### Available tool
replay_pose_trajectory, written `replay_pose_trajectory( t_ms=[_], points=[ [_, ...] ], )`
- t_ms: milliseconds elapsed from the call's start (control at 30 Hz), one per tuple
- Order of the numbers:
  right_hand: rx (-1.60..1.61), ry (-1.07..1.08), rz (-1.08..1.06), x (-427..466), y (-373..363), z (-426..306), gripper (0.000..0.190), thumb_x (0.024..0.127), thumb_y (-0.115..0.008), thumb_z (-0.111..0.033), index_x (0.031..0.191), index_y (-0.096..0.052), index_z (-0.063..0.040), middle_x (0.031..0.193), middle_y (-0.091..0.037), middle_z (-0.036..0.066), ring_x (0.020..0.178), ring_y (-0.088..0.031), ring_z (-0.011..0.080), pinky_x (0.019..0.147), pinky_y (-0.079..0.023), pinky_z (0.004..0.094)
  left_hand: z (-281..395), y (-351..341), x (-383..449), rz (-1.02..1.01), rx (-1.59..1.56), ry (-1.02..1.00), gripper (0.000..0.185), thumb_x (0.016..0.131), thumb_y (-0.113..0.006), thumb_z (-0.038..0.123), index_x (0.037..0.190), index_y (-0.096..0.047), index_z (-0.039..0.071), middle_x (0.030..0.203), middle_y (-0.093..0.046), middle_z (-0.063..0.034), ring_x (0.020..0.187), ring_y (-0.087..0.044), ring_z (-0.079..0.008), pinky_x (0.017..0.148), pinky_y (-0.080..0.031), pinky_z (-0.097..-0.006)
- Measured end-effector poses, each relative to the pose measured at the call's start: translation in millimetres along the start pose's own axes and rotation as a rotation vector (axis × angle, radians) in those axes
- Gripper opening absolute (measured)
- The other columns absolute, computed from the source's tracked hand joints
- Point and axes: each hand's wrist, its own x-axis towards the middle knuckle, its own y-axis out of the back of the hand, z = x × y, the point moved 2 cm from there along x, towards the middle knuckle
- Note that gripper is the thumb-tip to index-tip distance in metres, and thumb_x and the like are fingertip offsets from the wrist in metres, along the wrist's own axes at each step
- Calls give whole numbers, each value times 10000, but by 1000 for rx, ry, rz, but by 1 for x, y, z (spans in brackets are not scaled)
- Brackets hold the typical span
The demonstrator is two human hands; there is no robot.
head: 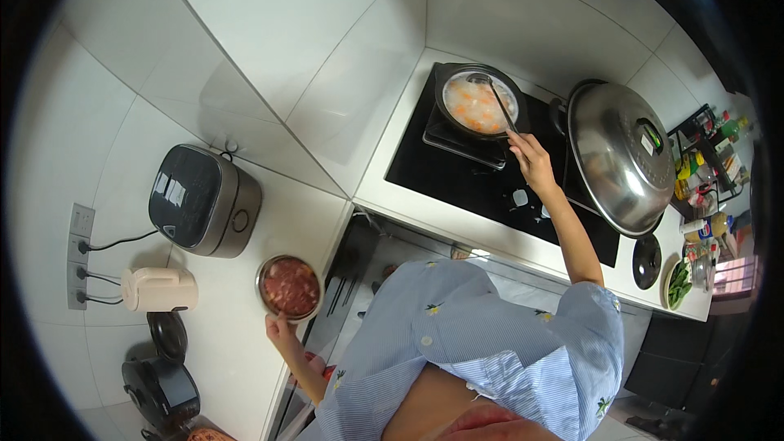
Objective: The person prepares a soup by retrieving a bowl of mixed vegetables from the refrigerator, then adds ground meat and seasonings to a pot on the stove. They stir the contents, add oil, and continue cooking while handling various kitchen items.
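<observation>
With my left hand (282,332) I grip the near rim of a metal bowl (262,297) at the edge of the left counter. Raw red meat pieces (290,285) fill this bowl. My right hand (530,159) grasps the handle of a dark ladle (502,105), which slants down into a black pot (444,104) on the stove. The ladle's head rests near the pot's far side, partly in whitish porridge or soup (468,101) with orange pieces. Froth rings the liquid's edge.
A large wok with a domed steel lid (618,153) stands on the stove (422,177), right of my forearm. Farther right are a black lid (647,262), a plate of green leaves (678,285) and bottles. A rice cooker (205,202), a kettle (160,289) and a black cooker (162,389) line the left counter.
</observation>
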Motion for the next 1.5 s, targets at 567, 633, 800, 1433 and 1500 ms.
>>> replay_pose_trajectory(
  t_ms=[567, 633, 800, 1433, 1500],
  points=[
    [1156, -661, 475, -33, 12, 37, 368, 923, -485, -180, 1174, -486, 89, 1045, -588, 181, 965, -599, 236, 859, -492, 328, 18, -324, -5, -602, -295, 172, 276, 864, -518, 83, 1139, -507, 50, 1079, -585, -54, 971, -570, -137, 829, -481, -316],
    [1249, -647, 490, -37, 15, 38, 355, 921, -479, -157, 1178, -479, 88, 1054, -587, 185, 969, -598, 240, 869, -488, 333, 17, -343, -7, -599, -300, 167, 268, 862, -518, 84, 1129, -514, 53, 1084, -583, -54, 972, -569, -134, 827, -482, -321],
    [1430, -730, 308, -40, 9, 37, 314, 904, -389, 4, 1207, -435, 69, 1109, -552, 202, 993, -583, 256, 894, -480, 341, 10, -375, -2, -567, -373, 241, 200, 819, -530, 64, 1018, -530, 47, 986, -592, -47, 871, -591, -141, 805, -496, -334],
    [629, -761, 166, -22, -4, -8, 216, 933, -436, -169, 986, -613, -56, 539, -414, -45, 471, -349, 53, 454, -291, 216, 7, -473, 89, -721, -162, 87, 225, 909, -526, 218, 729, -461, 99, 783, -529, 24, 716, -510, -51, 714, -519, -328],
    [491, -757, 116, -17, -13, -17, 213, 919, -453, -161, 988, -625, -56, 521, -429, -3, 477, -395, 75, 465, -335, 240, 2, -485, 91, -715, -156, 74, 234, 911, -523, 211, 717, -454, 99, 756, -521, 28, 699, -504, -47, 707, -523, -324]
  ],
)
